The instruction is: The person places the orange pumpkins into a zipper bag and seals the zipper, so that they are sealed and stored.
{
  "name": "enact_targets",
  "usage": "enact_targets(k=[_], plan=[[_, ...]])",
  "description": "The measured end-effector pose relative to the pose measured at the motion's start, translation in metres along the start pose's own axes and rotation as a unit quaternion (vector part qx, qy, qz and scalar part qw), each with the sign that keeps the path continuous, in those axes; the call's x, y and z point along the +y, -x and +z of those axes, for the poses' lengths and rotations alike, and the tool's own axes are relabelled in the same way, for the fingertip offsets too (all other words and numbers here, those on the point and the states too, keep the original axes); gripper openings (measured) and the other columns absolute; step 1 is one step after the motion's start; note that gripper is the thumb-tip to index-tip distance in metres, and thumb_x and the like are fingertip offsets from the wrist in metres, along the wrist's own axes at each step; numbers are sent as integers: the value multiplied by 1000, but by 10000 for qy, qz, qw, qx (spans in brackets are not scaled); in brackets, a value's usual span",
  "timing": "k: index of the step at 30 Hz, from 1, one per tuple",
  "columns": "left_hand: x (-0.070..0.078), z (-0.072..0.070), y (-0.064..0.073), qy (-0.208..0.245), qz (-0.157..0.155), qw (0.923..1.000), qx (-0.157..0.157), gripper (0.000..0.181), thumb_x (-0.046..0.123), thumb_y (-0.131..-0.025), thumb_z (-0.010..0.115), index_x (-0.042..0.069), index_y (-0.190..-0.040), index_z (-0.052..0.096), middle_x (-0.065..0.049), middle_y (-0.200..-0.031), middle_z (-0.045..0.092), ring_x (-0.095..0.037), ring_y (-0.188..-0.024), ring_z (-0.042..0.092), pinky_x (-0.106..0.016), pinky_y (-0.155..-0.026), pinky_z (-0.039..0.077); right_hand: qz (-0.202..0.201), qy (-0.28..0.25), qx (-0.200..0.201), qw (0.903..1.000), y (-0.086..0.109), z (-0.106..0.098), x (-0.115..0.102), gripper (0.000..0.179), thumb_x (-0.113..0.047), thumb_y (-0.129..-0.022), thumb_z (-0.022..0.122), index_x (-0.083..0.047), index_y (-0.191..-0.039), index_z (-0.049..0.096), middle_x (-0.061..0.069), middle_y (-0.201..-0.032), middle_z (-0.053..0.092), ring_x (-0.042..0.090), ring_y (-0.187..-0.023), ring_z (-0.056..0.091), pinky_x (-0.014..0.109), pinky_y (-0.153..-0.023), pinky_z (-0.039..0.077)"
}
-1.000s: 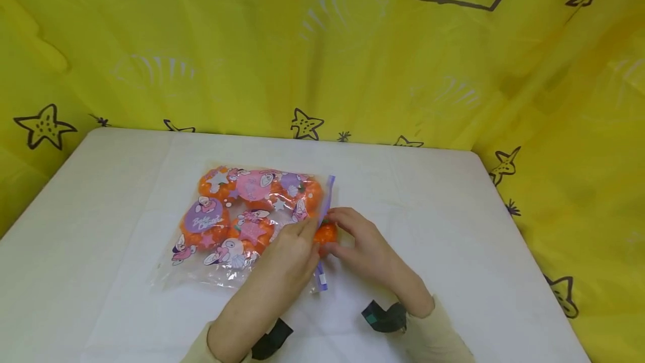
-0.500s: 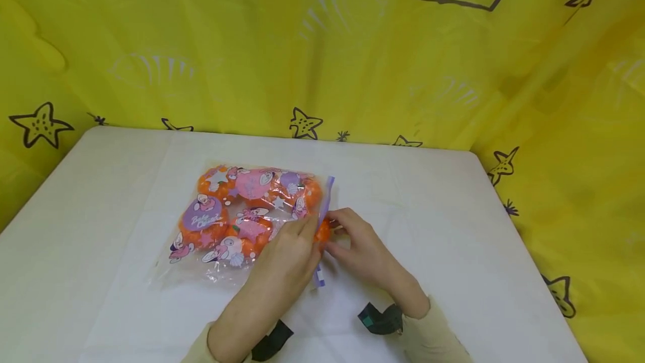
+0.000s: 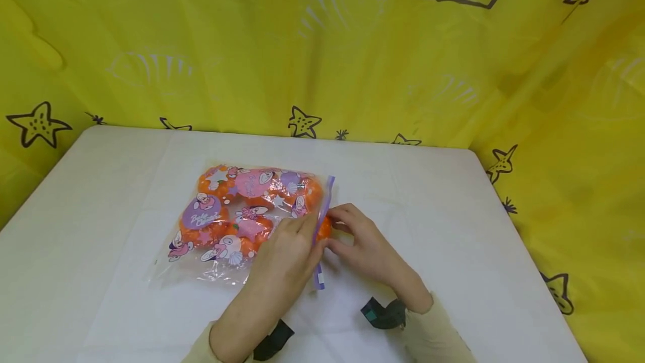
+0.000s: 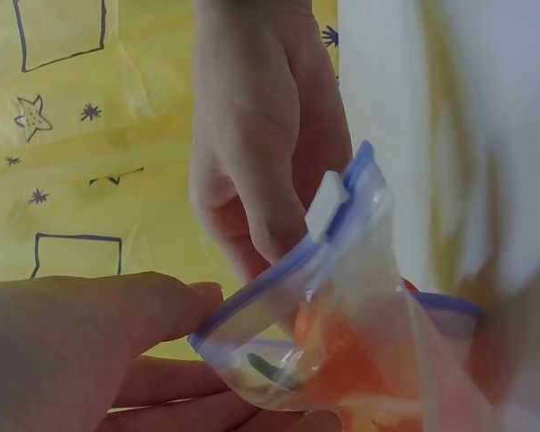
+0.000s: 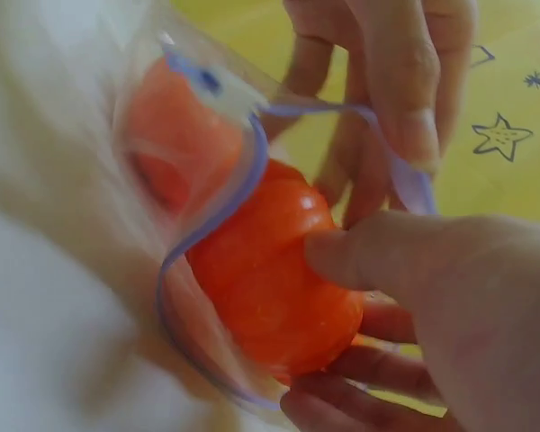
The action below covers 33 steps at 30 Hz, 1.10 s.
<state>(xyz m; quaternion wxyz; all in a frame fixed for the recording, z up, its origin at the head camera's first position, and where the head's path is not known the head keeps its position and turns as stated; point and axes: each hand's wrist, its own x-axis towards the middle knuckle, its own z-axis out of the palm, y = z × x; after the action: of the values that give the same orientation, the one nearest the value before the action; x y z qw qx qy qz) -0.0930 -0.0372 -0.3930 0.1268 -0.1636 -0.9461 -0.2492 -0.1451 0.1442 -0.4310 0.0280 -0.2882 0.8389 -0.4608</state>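
A clear plastic zip bag (image 3: 204, 214) with pink and purple cartoon prints lies on the table, several orange pumpkins inside. Its purple-edged mouth faces right. My left hand (image 3: 284, 251) pinches the edge of that mouth between thumb and fingers and keeps it spread. At the opening, my right hand (image 3: 370, 248) grips a small ribbed orange pumpkin (image 5: 270, 270), thumb on one side and fingers beneath. The pumpkin sits partly within the mouth. A white slider (image 4: 326, 205) is on the zip in the left wrist view. My left hand hides part of the bag.
A white cloth covers the table (image 3: 428, 212). Behind it and along the sides hangs a yellow curtain (image 3: 252, 43) with star and shell drawings. Dark straps (image 3: 384, 313) show at both wrists beside beige sleeves (image 3: 435, 332).
My right hand has moved slightly left, taking the pumpkin further into the bag's mouth, where less of it shows. My left hand has stayed on the bag's edge.
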Motion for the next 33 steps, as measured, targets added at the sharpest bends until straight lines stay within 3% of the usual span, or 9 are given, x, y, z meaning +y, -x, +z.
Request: enact_targets(k=[3, 9, 14, 21, 27, 33], plan=[[2, -2, -1, -30, -4, 10000, 32, 54, 32, -86, 77, 3, -129, 63, -9, -110, 74, -17, -84, 56, -26, -74, 60, 25, -339, -23, 9994, 1, -5, 2, 46, -12, -86, 76, -6, -129, 59, 5, -125, 57, 20, -120, 59, 35, -99, 53], [3, -3, 0, -122, 93, 9997, 198, 52, 28, -86, 78, 3, -128, 63, -12, -114, 72, -20, -88, 58, -30, -77, 61, 64, -913, -194, 9956, 0, 0, 4, 41, -6, -90, 71, -5, -129, 59, 9, -127, 57, 24, -121, 59, 35, -102, 52], [4, 0, 2, -40, 188, 9994, 283, 51, 21, -86, 78, 1, -130, 62, -14, -115, 72, -22, -89, 58, -34, -77, 61, 96, -578, -46, 9983, -2, 17, 9, 44, 7, -85, 64, -5, -127, 59, 9, -125, 59, 25, -115, 62, 35, -99, 54], [5, 5, 2, 89, 200, 9997, 121, 52, 19, -85, 78, 0, -130, 62, -16, -129, 66, -25, -100, 62, -39, -85, 60, 13, -134, 438, 9989, -5, 32, 11, 53, 12, -78, 69, -1, -126, 51, 15, -122, 62, 29, -115, 64, 39, -96, 56], [4, 6, 0, 143, 164, 9996, 162, 50, 19, -85, 78, -1, -128, 63, -17, -126, 68, -26, -100, 63, -39, -86, 60, 236, -184, 163, 9994, -2, 26, 12, 47, 11, -79, 66, -1, -124, 56, 11, -124, 60, 28, -116, 64, 35, -98, 55], [5, 3, 1, 197, 159, 9996, 106, 48, 14, -85, 77, -2, -128, 62, -16, -125, 68, -23, -96, 62, -36, -84, 60, -88, 46, 223, 9997, -2, 26, 11, 43, 12, -79, 63, 2, -120, 62, 13, -119, 60, 28, -108, 67, 36, -93, 58]])
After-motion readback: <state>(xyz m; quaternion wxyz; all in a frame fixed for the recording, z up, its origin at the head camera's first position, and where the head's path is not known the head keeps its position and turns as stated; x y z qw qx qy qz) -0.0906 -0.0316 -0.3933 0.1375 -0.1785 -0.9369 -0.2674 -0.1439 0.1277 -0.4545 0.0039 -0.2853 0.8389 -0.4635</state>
